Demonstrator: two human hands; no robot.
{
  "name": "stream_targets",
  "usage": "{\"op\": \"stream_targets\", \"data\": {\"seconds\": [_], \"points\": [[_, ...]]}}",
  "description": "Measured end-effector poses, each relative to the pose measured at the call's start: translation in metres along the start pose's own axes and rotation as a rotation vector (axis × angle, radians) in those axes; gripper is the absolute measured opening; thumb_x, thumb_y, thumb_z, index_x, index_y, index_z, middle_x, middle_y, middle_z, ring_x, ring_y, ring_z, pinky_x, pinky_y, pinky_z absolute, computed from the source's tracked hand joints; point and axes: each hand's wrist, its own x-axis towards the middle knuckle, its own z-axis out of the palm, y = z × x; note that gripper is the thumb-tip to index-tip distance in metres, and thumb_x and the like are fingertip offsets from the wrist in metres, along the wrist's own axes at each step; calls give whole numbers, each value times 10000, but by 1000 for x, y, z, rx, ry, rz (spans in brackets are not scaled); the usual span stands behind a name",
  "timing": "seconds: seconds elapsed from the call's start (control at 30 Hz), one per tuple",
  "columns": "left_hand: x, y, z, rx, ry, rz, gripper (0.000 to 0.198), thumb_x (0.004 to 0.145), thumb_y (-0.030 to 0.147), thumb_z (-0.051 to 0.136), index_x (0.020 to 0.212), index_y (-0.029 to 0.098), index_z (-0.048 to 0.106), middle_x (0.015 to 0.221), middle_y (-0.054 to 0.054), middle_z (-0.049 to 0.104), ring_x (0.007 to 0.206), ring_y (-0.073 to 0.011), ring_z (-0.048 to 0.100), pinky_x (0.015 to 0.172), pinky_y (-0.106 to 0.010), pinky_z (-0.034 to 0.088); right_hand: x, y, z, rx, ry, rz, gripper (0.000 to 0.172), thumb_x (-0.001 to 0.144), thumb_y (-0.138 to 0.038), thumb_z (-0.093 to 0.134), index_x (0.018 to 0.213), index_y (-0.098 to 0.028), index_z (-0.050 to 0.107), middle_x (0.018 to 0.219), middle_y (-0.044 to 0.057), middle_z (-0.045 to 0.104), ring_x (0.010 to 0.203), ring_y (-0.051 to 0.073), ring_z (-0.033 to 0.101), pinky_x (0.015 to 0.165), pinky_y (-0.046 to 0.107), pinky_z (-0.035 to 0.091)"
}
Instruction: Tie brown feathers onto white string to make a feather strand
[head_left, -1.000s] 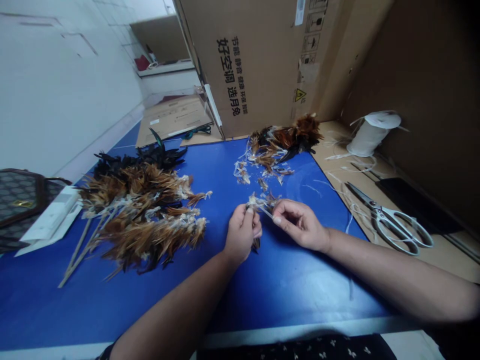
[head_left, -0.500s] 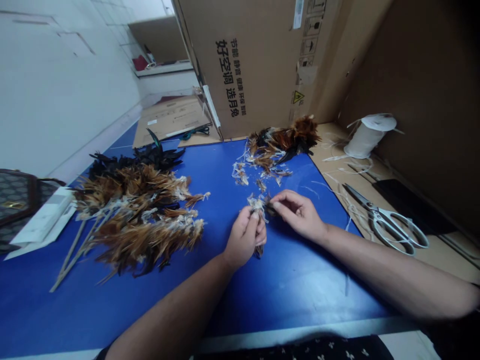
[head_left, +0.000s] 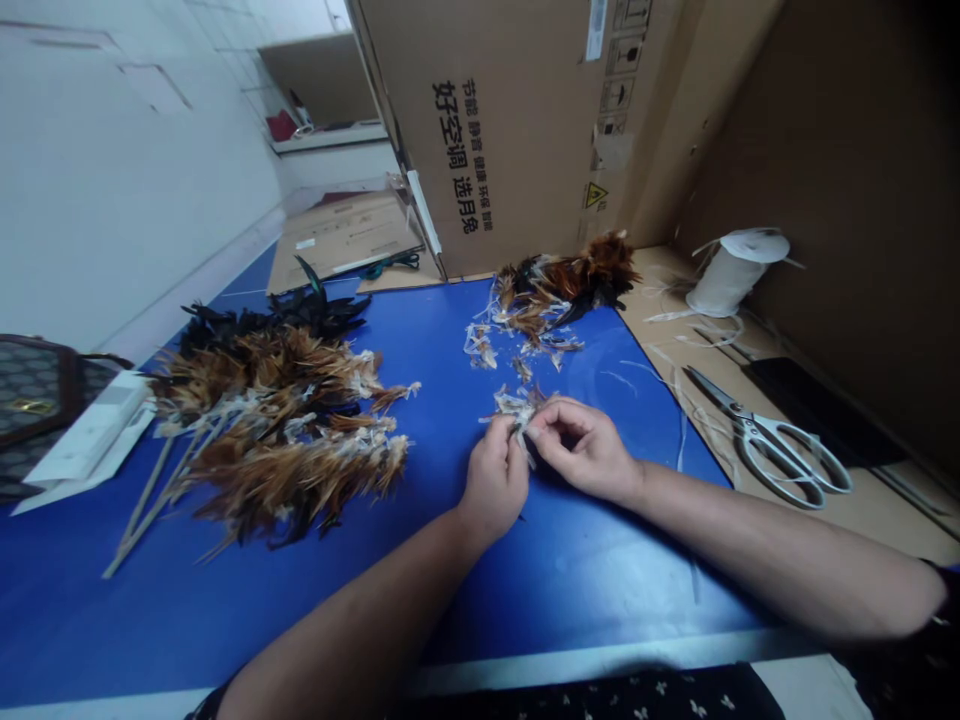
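Right in the middle of the blue counter, here's the small feather bundle, held up between two hands that are almost touching. The left hand has a closed grip on it, thumb pressed over curled fingers, the pale, ragged quill ends poking out on the far side. In comes the right hand, just beside it, a narrow pinch of thumb and fingertips on the bundle's near-right edge; whether that pinch has a quill or a thin pale strip, I can't tell, it's too tangled in there. And this should be a featherweight in every sense: next to no heft, soft and springy in the vanes, stiffer down at the quills. Dry, by the look of it, but smooth shafts may well slide past one another if the squeeze slackens, and the vanes would likely split or bend if crushed. So the quill ends look the place to hold, gathered low and firm, fingertips rather than palm, the plumes left free. Over to the left, the brown feather heap lies with its pale ends mostly turned towards the hands, handily placed for a pinch; across to the right, the scissors rest untouched, near the white spool.
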Motion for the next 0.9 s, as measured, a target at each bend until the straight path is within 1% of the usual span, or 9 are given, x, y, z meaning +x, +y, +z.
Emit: {"op": "stream_targets", "data": {"seconds": [0.1,0.17,0.27,0.33,0.43,0.5,0.57,0.77,0.9], "points": [[0,-2,0,234,-16,152,257,1003,187,433,1199,170,598,1107,-142,724,997,-244,699,921,-396,548,0,-3,-2,-58,12,-7,185,947,-342,658,855,-182,677,750,25,618,589,117,497,550,260,425],[-2,-4,1,361,-35,194,304,999,161,409,1249,152,582,1137,-172,725,1042,-270,704,947,-423,548,4,-2,-7,-99,55,18,180,928,-332,672,831,-180,664,721,12,603,556,104,465,514,248,390],[-4,-4,2,482,-112,227,318,1001,141,389,1262,149,570,1087,-167,729,1007,-277,715,917,-428,558,13,4,-18,-85,88,92,214,897,-366,702,810,-178,647,670,-4,586,547,102,457,513,241,381],[-3,-3,1,494,-116,233,294,1004,142,392,1237,159,570,1046,-148,724,961,-267,714,880,-409,561,19,10,-25,-26,82,165,280,884,-431,715,800,-178,629,642,-12,569,547,105,455,522,243,383],[1,-1,-2,433,-11,173,230,1016,165,406,1182,167,565,1010,-129,714,911,-244,705,843,-376,556,26,14,-29,33,85,232,395,855,-545,730,778,-178,607,643,-11,559,557,106,450,540,251,383],[4,0,-4,403,66,118,199,1020,172,410,1150,169,560,984,-118,710,874,-231,699,820,-359,551,26,13,-28,44,94,230,434,856,-590,719,781,-180,601,645,-13,545,560,105,434,538,253,369],[5,-1,-4,422,105,101,186,1015,165,420,1139,170,559,973,-114,708,858,-229,696,808,-355,546,25,7,-26,49,98,205,427,883,-592,695,802,-184,599,641,-18,525,561,107,420,532,253,357],[3,-5,1,531,54,189,244,1009,137,412,1204,169,555,1052,-142,711,959,-257,710,865,-377,543,18,-9,-24,53,143,170,370,920,-536,685,829,-188,600,638,-20,510,565,113,413,531,257,353],[4,-4,-3,480,64,138,210,998,141,420,1143,179,568,944,-111,720,851,-239,709,781,-344,536,16,-11,-26,54,44,157,368,935,-517,666,802,-179,610,664,-6,546,588,116,433,557,265,365]]}}
